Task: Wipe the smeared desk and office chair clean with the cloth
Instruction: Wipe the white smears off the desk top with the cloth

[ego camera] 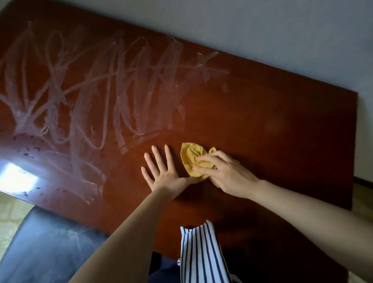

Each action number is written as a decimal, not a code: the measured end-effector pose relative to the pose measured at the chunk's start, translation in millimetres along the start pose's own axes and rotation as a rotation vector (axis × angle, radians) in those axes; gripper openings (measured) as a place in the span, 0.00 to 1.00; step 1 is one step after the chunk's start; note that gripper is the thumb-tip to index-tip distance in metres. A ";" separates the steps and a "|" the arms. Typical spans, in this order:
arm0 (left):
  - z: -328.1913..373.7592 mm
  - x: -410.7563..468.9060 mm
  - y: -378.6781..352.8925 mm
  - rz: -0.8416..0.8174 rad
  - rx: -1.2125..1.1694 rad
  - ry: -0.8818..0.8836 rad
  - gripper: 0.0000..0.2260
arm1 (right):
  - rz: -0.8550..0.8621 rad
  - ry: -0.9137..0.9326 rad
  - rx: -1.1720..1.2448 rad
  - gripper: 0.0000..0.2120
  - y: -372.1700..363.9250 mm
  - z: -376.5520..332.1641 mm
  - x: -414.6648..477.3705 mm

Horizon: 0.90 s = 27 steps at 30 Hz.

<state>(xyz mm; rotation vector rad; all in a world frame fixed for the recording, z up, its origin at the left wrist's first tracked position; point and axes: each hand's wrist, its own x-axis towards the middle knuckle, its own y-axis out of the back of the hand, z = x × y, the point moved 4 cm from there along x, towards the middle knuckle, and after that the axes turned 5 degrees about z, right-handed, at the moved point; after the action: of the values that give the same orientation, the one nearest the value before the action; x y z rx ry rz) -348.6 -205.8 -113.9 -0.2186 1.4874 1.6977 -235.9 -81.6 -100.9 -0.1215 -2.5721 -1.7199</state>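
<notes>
A dark red-brown wooden desk (276,127) fills the view. White smears (99,85) in looping streaks cover its left and middle part; the right part looks plain. My right hand (229,173) presses a crumpled yellow cloth (192,156) onto the desk near the front middle. My left hand (163,169) lies flat on the wood just left of the cloth, fingers spread, holding nothing. A dark blue office chair (43,248) with pale smears on its surface sits at the lower left, against the desk's front edge.
A pale wall (283,32) runs behind the desk's far edge. Bright window glare (15,179) reflects on the desk's left front corner, with small dark specks around it. A striped garment (202,257) hangs below me. Yellowish floor shows at far left.
</notes>
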 end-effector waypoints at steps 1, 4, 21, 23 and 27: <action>-0.1 -0.6 0.2 -0.003 -0.009 -0.002 0.56 | -0.011 -0.018 -0.013 0.25 2.3 2.7 -7.6; -0.5 -0.5 0.8 -0.012 -0.034 -0.009 0.56 | -0.058 0.000 -0.088 0.30 12.7 16.4 -15.5; -1.1 3.8 -1.5 -0.040 -0.032 0.005 0.55 | 0.279 -0.765 -0.152 0.22 73.4 171.1 99.3; -0.5 4.5 -1.6 -0.041 -0.033 0.008 0.55 | 0.341 -0.939 -0.135 0.22 72.5 174.7 112.2; -0.5 5.0 -1.1 -0.031 -0.035 0.010 0.55 | 0.312 -0.963 -0.168 0.23 55.4 152.7 128.2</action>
<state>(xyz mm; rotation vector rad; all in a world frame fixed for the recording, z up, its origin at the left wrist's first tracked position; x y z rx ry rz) -351.2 -203.9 -118.0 -0.2683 1.4555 1.7015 -357.7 85.7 -97.9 -1.6108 -2.6477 -2.0497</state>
